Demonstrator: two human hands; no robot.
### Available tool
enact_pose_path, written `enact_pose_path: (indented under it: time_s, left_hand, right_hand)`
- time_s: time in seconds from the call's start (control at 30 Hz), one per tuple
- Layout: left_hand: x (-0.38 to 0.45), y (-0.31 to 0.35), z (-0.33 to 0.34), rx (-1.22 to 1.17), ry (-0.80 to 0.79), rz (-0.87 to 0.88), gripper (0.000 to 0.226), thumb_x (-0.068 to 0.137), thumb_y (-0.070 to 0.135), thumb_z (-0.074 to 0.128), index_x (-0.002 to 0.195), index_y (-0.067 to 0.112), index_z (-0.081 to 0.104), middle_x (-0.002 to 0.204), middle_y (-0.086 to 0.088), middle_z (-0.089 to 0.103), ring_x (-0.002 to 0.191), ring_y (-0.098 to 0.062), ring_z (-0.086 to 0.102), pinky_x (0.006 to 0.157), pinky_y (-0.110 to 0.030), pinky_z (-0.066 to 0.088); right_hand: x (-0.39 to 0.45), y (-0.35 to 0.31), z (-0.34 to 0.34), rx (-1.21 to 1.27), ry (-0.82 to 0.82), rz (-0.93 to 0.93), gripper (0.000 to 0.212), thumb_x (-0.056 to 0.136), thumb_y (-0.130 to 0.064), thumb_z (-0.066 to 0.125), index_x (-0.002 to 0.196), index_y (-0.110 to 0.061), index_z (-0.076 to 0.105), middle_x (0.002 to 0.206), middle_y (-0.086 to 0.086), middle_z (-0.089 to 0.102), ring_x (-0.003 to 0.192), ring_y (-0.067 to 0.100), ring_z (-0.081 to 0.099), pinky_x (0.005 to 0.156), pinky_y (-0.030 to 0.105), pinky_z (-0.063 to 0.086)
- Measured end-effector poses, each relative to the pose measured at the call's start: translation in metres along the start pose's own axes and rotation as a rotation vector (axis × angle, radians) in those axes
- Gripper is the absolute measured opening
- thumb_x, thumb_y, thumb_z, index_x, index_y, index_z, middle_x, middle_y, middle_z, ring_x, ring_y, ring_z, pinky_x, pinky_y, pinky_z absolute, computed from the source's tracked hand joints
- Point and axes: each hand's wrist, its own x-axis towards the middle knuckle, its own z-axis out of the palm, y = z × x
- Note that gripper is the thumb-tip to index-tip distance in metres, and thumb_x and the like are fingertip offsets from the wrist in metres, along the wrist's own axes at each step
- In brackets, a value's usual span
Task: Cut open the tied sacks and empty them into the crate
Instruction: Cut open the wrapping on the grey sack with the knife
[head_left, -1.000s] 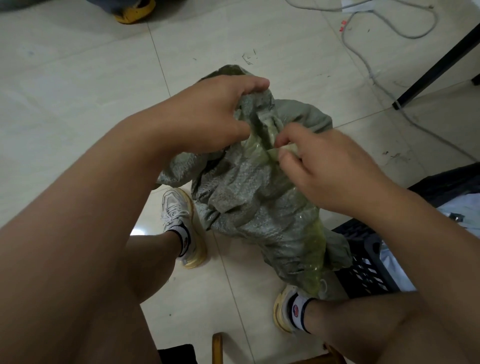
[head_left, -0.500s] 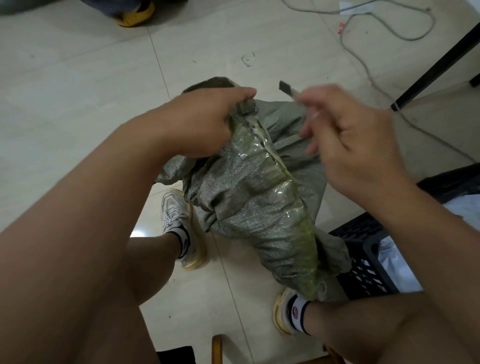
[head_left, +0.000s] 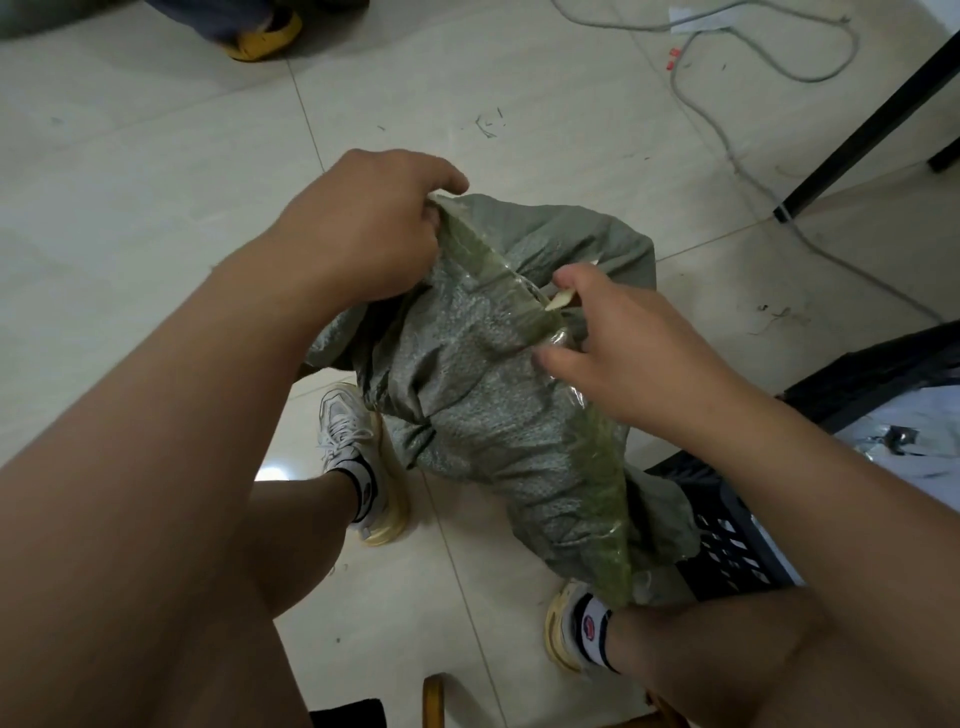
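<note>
A: Where's the sack (head_left: 498, 415) right now, and why is it up off the floor like that?

B: It's held between the person's knees, top end raised toward them, bottom end sagging down beside the black crate (head_left: 727, 545) at the right. I'd say that keeps the taped seam (head_left: 498, 270) stretched and facing up, so a blade can run along it.

A: What's the left hand (head_left: 363, 234) doing?

B: Its grip is closed on the far top corner of the sack, fingers curled round a bunch of the green fabric. It looks like an anchor, pulling the seam taut.

A: And the right hand (head_left: 628, 343)?

B: It sits on the seam a little lower down, fingers curled. A pale sliver shows at the thumb; it may be a small cutter (head_left: 561, 300) or a curl of tape, too small to tell. So I can't say for sure what that grip holds, only that it is narrow and pressed against the tape.

A: Is the sack open yet?

B: There seems to be a slit just by the right thumb, but most of the tape looks whole, so cutting is the step in hand.

A: Why is the crate so close?

B: Probably so the sack can be tipped straight in. Something white already lies inside it.
</note>
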Motion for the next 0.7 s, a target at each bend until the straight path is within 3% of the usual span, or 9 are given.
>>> enact_pose_path:
  time_s: [0.1,0.17,0.3,0.37,0.47,0.57,0.63,0.7]
  left_hand:
    - [-0.003,0.000,-0.002,0.082,0.046,0.002,0.035,0.099,0.020,0.046,0.130,0.031,0.057,0.126,-0.007,0.062,0.117,-0.032,0.053,0.083,-0.039,0.042]
    - [-0.005,0.002,-0.004,0.142,0.050,0.028,0.034,0.094,0.015,0.048,0.125,0.027,0.055,0.113,-0.010,0.063,0.103,-0.035,0.055,0.073,-0.037,0.039]
    - [-0.009,0.005,-0.008,0.130,-0.047,0.098,0.025,0.086,0.006,0.052,0.107,0.019,0.045,0.081,-0.003,0.048,0.072,-0.023,0.043,0.054,-0.032,0.027]
    - [-0.009,0.006,-0.009,0.048,-0.136,0.143,0.023,0.087,0.005,0.052,0.101,0.022,0.045,0.082,0.001,0.048,0.073,-0.016,0.044,0.055,-0.031,0.032]
    - [-0.010,0.008,-0.011,-0.101,-0.294,0.172,0.027,0.090,0.016,0.061,0.109,0.028,0.047,0.086,0.002,0.055,0.073,-0.012,0.052,0.060,-0.033,0.041]
    - [-0.012,0.007,-0.014,-0.219,-0.385,0.130,0.033,0.084,0.045,0.065,0.113,0.038,0.050,0.087,0.005,0.065,0.073,-0.012,0.060,0.067,-0.036,0.050]
    - [-0.012,0.008,-0.015,-0.252,-0.380,0.144,0.035,0.081,0.059,0.062,0.112,0.045,0.057,0.086,0.018,0.064,0.076,0.004,0.059,0.071,-0.029,0.048]
    - [-0.010,0.008,-0.014,-0.246,-0.354,0.166,0.035,0.081,0.063,0.059,0.111,0.045,0.062,0.088,0.025,0.061,0.081,0.009,0.057,0.074,-0.022,0.044]
  right_hand:
    - [0.002,0.003,0.000,0.029,0.013,0.006,0.064,0.094,-0.028,0.063,0.148,-0.016,0.030,0.068,-0.006,0.050,0.062,0.003,0.046,0.058,0.035,0.041]
    - [0.003,0.003,-0.001,0.048,0.034,0.006,0.067,0.094,-0.026,0.062,0.150,-0.018,0.026,0.066,-0.008,0.046,0.057,0.001,0.043,0.052,0.027,0.037]
    - [0.003,0.004,-0.002,0.097,0.086,0.008,0.073,0.093,-0.027,0.065,0.152,-0.021,0.023,0.085,-0.004,0.061,0.050,-0.001,0.048,0.052,0.021,0.037]
    - [0.004,0.004,-0.002,0.128,0.103,-0.001,0.074,0.092,-0.027,0.066,0.152,-0.022,0.023,0.084,-0.008,0.059,0.050,-0.010,0.048,0.050,0.018,0.034]
    - [0.005,0.003,-0.003,0.151,0.127,-0.011,0.071,0.091,-0.027,0.067,0.150,-0.023,0.027,0.066,-0.015,0.039,0.051,-0.016,0.045,0.046,0.014,0.028]
    - [0.004,0.001,-0.005,0.154,0.141,-0.023,0.069,0.092,-0.027,0.067,0.149,-0.025,0.028,0.065,-0.017,0.032,0.051,-0.006,0.046,0.046,0.015,0.028]
    - [0.003,0.000,-0.006,0.163,0.143,-0.032,0.068,0.092,-0.027,0.066,0.148,-0.027,0.028,0.065,-0.016,0.035,0.050,0.000,0.044,0.048,0.017,0.027]
    - [0.002,-0.001,-0.007,0.181,0.149,-0.046,0.068,0.092,-0.026,0.066,0.148,-0.028,0.028,0.063,-0.013,0.042,0.051,0.003,0.047,0.050,0.023,0.032]
